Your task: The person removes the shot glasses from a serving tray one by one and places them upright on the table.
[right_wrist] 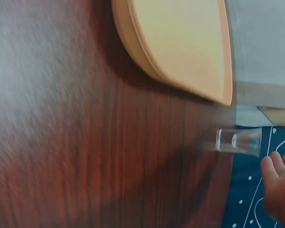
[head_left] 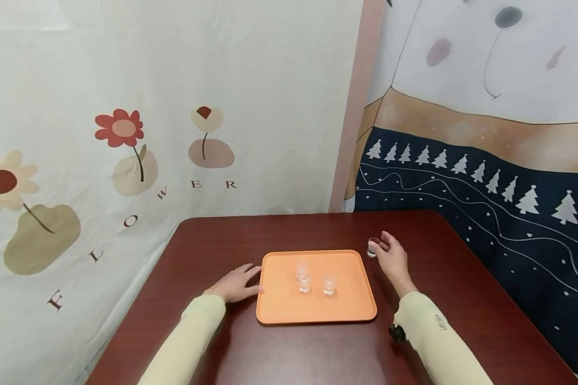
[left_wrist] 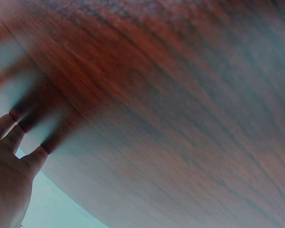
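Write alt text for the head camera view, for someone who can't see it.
A person's right hand is at a small clear glass just right of an orange tray on a reddish-brown table. Three more clear glasses stand on the tray, and the left hand is at its left edge.

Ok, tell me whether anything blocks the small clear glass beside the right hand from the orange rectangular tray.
Nothing visible does: only dark reddish-brown wood-grained tabletop lies between the small clear glass and the orange rectangular tray.
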Available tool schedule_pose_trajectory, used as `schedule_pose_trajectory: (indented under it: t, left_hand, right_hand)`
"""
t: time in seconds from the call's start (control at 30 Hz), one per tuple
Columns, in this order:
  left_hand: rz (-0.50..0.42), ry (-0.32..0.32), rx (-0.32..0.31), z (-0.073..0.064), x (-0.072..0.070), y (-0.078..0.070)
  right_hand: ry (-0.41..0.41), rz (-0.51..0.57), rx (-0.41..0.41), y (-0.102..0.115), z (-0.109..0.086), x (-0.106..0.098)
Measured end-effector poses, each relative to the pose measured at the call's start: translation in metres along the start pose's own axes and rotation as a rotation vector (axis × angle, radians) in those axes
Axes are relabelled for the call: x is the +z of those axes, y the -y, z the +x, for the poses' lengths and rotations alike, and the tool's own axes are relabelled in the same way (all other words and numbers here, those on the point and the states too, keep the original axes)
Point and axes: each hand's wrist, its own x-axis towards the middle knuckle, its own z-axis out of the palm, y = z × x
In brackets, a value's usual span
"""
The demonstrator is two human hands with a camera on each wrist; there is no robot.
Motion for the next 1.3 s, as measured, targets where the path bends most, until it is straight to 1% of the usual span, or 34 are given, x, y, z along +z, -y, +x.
schedule_pose_trajectory:
  t: [0.33,0.63,0.8,1.03,1.17,1.3]
  left_hand:
    - [-0.017,0.002,-0.002,-0.001,0.000,0.002]
    - [-0.007,0.012,-0.018,0.000,-0.002,0.003]
    - [-0.004,0.016,-0.016,0.002,-0.001,0.002]
    - [-0.001,0.018,-0.018,0.003,-0.001,0.005]
    - [-0.004,0.021,-0.010,0.003,-0.001,0.006]
    - [-0.005,0.026,-0.004,0.003,-0.001,0.004]
  right_hand:
    - [0.081,-0.049,-0.075,0.012,-0.018,0.019]
    - [0.131,-0.005,-0.109,0.009,-0.041,0.045]
    - [0.162,0.038,-0.113,0.005,-0.053,0.052]
    - [0.189,0.075,-0.153,0.003,-0.069,0.065]
    - [0.215,0.095,-0.127,0.004,-0.078,0.074]
    - [0.213,0.112,-0.102,0.004,-0.086,0.079]
